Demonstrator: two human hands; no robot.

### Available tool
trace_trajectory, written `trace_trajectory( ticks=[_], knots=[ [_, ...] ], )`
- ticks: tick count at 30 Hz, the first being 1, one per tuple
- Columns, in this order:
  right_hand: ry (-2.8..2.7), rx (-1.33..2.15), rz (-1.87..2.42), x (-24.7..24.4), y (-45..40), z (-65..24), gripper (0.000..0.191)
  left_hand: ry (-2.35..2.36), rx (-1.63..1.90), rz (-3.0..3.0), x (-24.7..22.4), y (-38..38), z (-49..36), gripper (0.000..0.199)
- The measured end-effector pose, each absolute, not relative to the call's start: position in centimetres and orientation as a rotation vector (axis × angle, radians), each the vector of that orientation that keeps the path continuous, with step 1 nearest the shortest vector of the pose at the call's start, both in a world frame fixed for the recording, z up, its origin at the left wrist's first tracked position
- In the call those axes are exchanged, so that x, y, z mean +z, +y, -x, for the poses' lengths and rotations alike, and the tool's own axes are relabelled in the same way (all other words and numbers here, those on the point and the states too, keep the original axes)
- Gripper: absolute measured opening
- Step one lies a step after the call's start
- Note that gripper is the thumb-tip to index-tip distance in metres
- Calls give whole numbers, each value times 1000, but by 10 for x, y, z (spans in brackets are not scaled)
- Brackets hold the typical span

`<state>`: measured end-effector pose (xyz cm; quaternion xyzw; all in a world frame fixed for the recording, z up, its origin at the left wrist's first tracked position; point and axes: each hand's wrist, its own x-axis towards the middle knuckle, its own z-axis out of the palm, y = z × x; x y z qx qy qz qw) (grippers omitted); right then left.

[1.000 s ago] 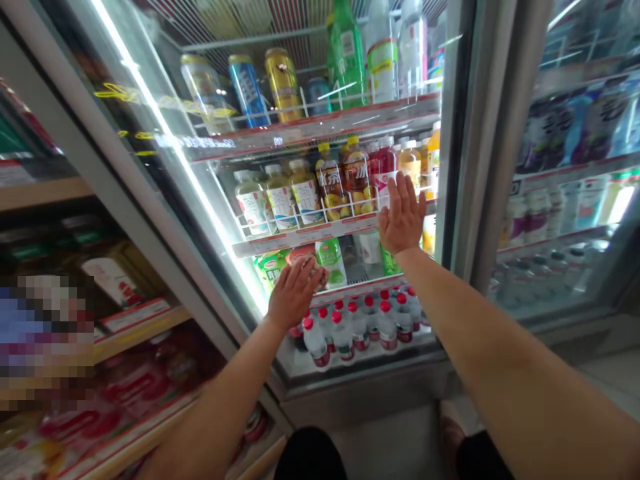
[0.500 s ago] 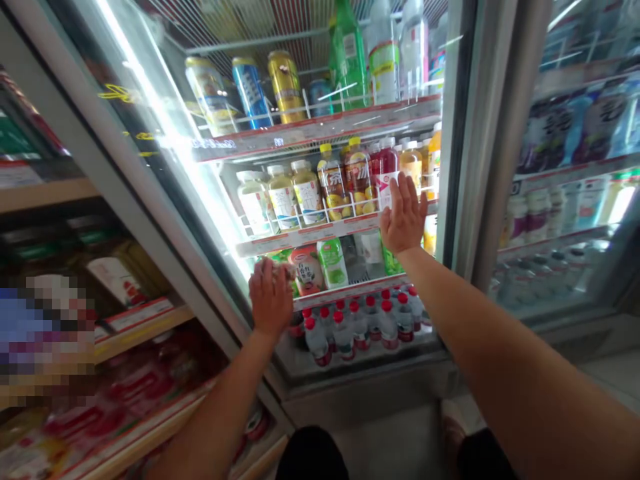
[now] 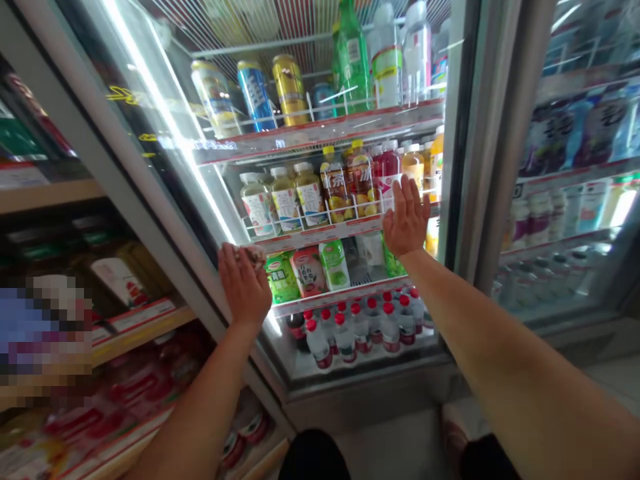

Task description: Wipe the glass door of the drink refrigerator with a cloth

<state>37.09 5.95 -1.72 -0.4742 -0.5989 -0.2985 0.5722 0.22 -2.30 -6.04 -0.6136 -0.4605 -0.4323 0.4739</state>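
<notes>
My left hand (image 3: 244,283) lies over the left side of the drinks fridge front, fingers stretched. A crumpled, pinkish-brown mottled cloth (image 3: 256,255) pokes out beside its fingers; most of it is hidden under the hand. Just right of it, behind the glass, stand green (image 3: 283,277) and red (image 3: 307,272) drink packs. Flat and with fingers apart, my right hand (image 3: 407,217) rests against the glass door (image 3: 350,257) in front of the middle shelf, holding nothing. It partly covers a pink drink bottle (image 3: 387,163) behind the pane.
Cans (image 3: 255,97) and large bottles fill the upper shelf; several red-capped bottles (image 3: 345,337) stand at the bottom. A metal door frame (image 3: 505,153) and another fridge are on the right. To the left is a wooden-edged shelf (image 3: 145,320) with bottles. My dark-clad knee (image 3: 314,457) shows below.
My left hand has slid left and slightly up across the fridge front with the cloth, uncovering the green drink pack. My right hand stays at nearly the same spot.
</notes>
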Motion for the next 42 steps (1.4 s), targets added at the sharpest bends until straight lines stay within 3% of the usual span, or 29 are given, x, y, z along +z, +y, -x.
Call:
trace_trajectory(
  ticks=[6,15,18,24,33,37,42],
  knots=[
    [-1404,-693,1079,-20,61,-372,65,-1130,-963,1616,-128,-31,-1,70],
    [-1294,-739,950,-29,77,-370,69,-1164,-1044,1491,-43,-21,0,58],
    [-1272,-724,965,-31,80,-369,72,-1157,-1113,1477,-53,-21,-12,61],
    [-1290,-630,1010,-27,74,-368,73,-1035,-871,1597,-92,-30,-14,71],
    [-1286,-622,1019,-26,69,-367,75,-1082,-1065,1524,-8,-21,-26,65],
    [-1268,-645,1020,-26,72,-368,73,-1088,-1036,1562,-35,-18,-49,64],
    [-1285,-625,1016,-26,73,-369,75,-903,-702,1776,-58,-20,-47,60]
  ],
)
